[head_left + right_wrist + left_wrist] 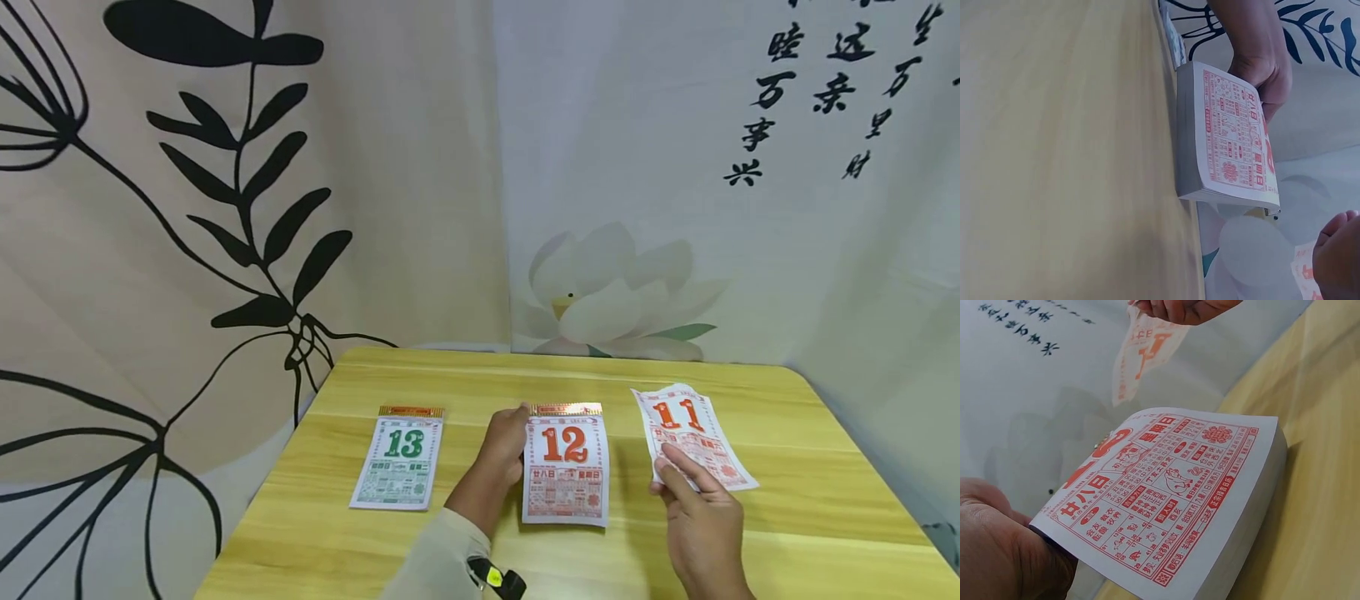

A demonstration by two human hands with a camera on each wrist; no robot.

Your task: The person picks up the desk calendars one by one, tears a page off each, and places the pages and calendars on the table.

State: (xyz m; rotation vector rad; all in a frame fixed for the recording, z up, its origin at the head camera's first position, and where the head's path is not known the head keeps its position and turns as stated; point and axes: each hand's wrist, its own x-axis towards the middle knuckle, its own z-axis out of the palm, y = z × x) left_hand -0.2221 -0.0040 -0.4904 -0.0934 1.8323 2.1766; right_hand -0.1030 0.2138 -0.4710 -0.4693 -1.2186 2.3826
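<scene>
In the head view, a thick tear-off calendar (566, 492) with a red 12 and a gold-coloured top strip sits mid-table. My left hand (504, 446) grips its upper left edge; in the left wrist view the thumb side of that hand (997, 550) shows beside the pad (1172, 487). To the right, my right hand (703, 529) pinches a loose calendar sheet (686, 417) with a red 11 by its lower left part. That sheet (1144, 356) hangs in the air in the left wrist view, apart from the pad. The right wrist view shows the pad's thick page edges.
Left of my left hand lies another calendar pad (401, 467) with a green 13 and a gold-coloured top strip. The yellow wood-grain table (795, 533) ends at a curtain (420, 167) printed with black plants, a pale lotus and black characters.
</scene>
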